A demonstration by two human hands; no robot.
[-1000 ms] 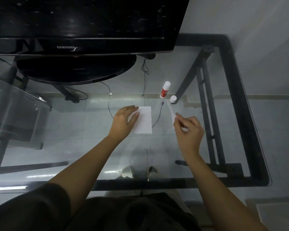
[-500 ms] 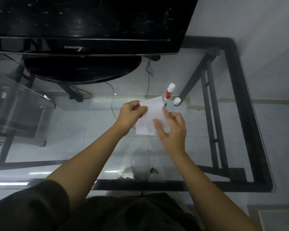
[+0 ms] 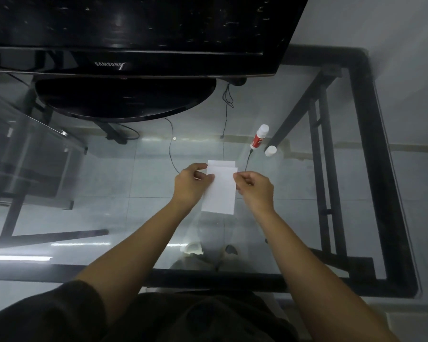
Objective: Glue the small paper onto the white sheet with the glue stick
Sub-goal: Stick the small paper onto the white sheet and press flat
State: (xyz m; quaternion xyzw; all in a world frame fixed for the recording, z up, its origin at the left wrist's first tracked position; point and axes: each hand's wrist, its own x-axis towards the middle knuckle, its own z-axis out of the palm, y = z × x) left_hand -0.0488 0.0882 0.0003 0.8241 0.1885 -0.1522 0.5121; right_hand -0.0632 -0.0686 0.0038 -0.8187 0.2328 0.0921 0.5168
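Centre frame: left hand (image 3: 192, 185) pinches white sheet (image 3: 219, 193), right hand (image 3: 255, 187) pinches small paper (image 3: 221, 164) edge. Glue stick (image 3: 258, 137) upright, upper right on counter (image 3: 134, 174).

glass tabletop (image 3: 134, 183): bare left and near of the white sheet (image 3: 219, 193), which both hands flank. beyond the sheet to its right, the upright glue stick (image 3: 259, 137) and its cap (image 3: 270, 151) stand close together; further beyond, the monitor base (image 3: 124, 97) blocks passage.
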